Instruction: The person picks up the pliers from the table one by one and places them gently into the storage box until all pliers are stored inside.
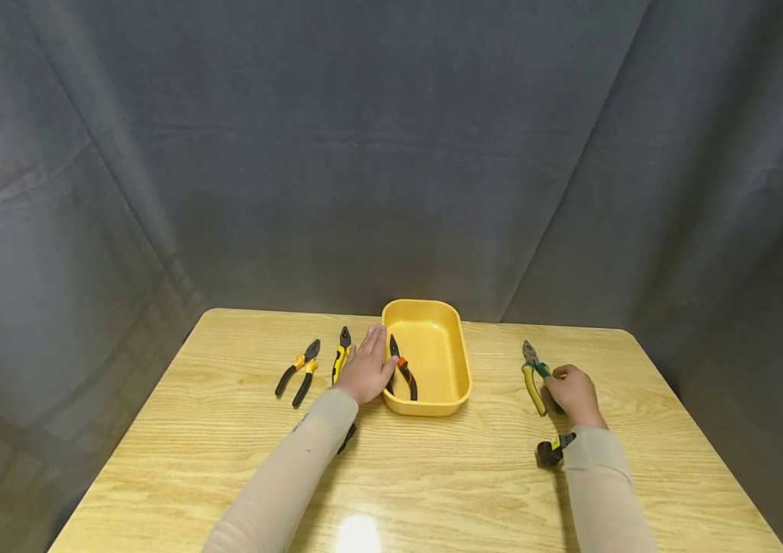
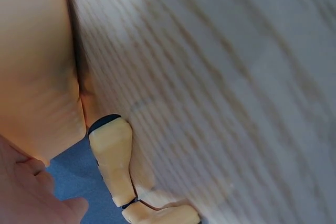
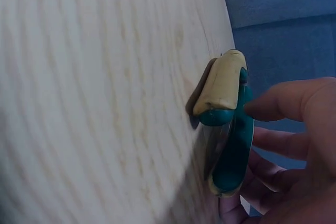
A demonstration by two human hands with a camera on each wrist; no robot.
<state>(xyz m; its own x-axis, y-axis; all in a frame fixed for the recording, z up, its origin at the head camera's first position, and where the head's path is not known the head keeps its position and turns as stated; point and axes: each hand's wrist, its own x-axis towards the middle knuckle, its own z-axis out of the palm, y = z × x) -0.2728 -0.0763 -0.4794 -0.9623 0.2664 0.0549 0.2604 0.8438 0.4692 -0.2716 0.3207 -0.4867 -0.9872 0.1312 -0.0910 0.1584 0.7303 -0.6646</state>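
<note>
My left hand (image 1: pixel 362 372) rests at the left rim of a yellow plastic tray (image 1: pixel 466 365), its fingers straight. Inside the tray, near that hand, lie pliers with black and orange handles (image 1: pixel 405 372). In the left wrist view, the tray's wall (image 2: pixel 37 66) rises beside the hand (image 2: pixel 31 198). At the table's right, my right hand (image 1: pixel 576 395) grips the green handle of pliers with green and yellow handles (image 1: pixel 533 384). The right wrist view shows the thumb and fingers of that hand (image 3: pixel 294 145) about the green handle (image 3: pixel 233 156); the plier jaws are not visible there.
Left of the tray lie yellow-and-black pliers (image 1: pixel 345 346), partly behind the left hand, and pliers with splayed black and orange handles (image 1: pixel 304 372). A small black device (image 1: pixel 552 452) sits at the right wrist. Grey cloth (image 1: pixel 364 153) hangs behind the wooden table (image 1: pixel 447 476).
</note>
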